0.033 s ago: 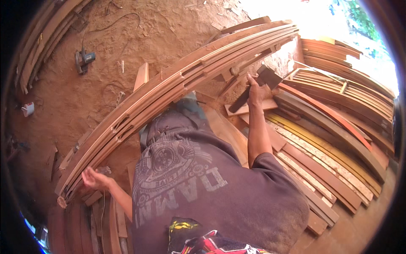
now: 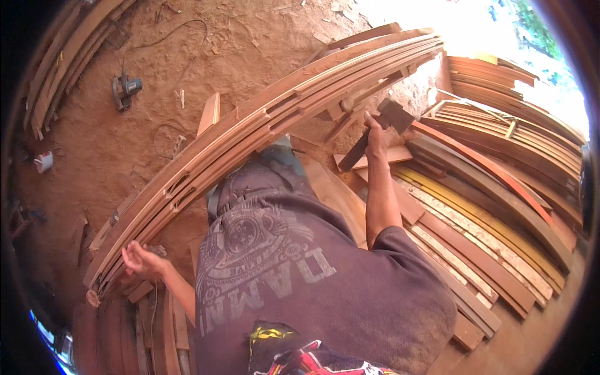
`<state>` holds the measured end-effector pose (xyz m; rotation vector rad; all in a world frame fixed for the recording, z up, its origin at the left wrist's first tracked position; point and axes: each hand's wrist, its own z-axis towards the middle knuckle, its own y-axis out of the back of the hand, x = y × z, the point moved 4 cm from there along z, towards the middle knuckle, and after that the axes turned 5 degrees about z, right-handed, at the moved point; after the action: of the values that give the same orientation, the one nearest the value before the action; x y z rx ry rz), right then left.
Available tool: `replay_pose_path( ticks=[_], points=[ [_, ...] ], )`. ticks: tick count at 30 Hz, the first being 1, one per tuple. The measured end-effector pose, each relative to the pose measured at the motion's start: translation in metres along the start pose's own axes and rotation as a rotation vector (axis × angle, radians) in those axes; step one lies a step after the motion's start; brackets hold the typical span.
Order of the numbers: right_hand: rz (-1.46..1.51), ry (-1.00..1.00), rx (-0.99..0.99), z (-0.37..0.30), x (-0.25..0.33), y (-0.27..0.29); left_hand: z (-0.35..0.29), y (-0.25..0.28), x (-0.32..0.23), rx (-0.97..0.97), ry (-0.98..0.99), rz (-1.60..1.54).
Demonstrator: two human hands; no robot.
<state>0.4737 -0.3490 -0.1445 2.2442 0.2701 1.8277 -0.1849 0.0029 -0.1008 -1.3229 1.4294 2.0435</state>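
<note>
A long stack of narrow brown boards runs diagonally from the lower left to the upper right. Beside its lower left end is my left hand, palm turned up and fingers loosely apart, with nothing seen in it. Whether its fingertips touch the boards I cannot tell. My right hand is closed round a dark mallet-like tool with a blocky head and a thick straight handle. That tool is held up on the right, near the far part of the stack and above a short board.
Further boards lie piled at right, upper right, upper left and lower left. A corded power saw rests on the brown ground. A white cup stands at far left.
The mallet-like tool has tilted slightly in my right hand. My left hand has shifted a little, its fingers now a bit more curled. The boards stay put.
</note>
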Motion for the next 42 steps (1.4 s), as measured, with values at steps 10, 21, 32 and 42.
replay_pose_path(
  ticks=[10,21,32,42],
  points=[
    [-0.466,0.110,0.050,0.055,-0.124,-0.029,-0.150,-0.128,-0.126,0.520,0.022,-0.064],
    [-0.592,0.433,0.338,0.076,-0.128,-0.048,-0.242,-0.153,-0.122,0.614,0.159,-0.205],
    [-0.788,0.326,0.407,0.113,-0.132,-0.040,-0.253,-0.169,-0.102,0.707,0.295,-0.288],
    [-0.464,-0.001,0.407,0.120,-0.121,-0.021,-0.245,-0.187,-0.153,0.905,0.056,-0.266]
  ],
)
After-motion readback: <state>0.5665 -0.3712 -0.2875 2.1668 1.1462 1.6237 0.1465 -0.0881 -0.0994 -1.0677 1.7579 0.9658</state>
